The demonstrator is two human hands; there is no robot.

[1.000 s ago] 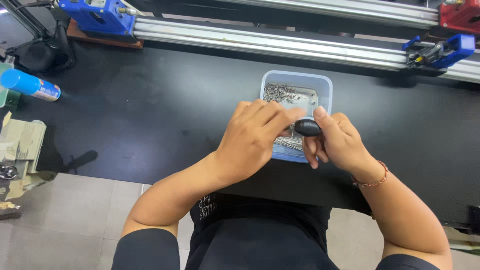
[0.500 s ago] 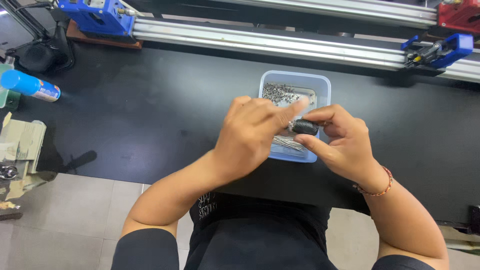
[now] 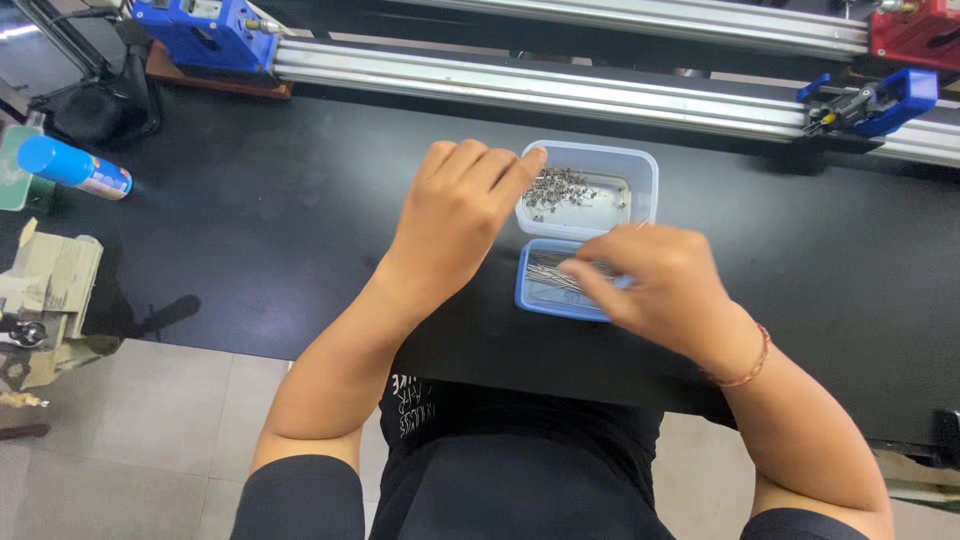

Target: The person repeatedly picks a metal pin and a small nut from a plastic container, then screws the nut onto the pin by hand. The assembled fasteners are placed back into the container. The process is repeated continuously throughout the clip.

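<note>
Reaching over a pale blue plastic tray (image 3: 640, 170) with two compartments, both hands work on the black table (image 3: 300, 220). That tray is the landmark for everything else. Its far compartment holds a heap of small dark metal parts (image 3: 560, 187); its near compartment holds a bundle of thin metal pins (image 3: 548, 275) lying side by side.

The left hand (image 3: 455, 215) hovers at the tray's left edge, fingers curled loosely together, with the forefinger tip over the rim of the far compartment, just beside the dark heap. Whether it pinches anything I cannot tell, since the fingertips face away from the camera.

The right hand (image 3: 660, 280) lies over the right part of the near compartment, fingers drawn together and pointing left, their tips touching or right above the pins (motion blur hides the exact contact). Whether a pin is clamped between them cannot be told. A thin reddish bracelet (image 3: 745, 365) sits on that wrist.

Beyond the tray, a long aluminium rail (image 3: 560, 90) runs across the table. A blue clamp (image 3: 880, 100) sits on the rail to the tray's far right, and a blue machine block (image 3: 200, 30) stands to its far left. Well left of the tray, a blue spray can (image 3: 72, 167) lies on its side.
</note>
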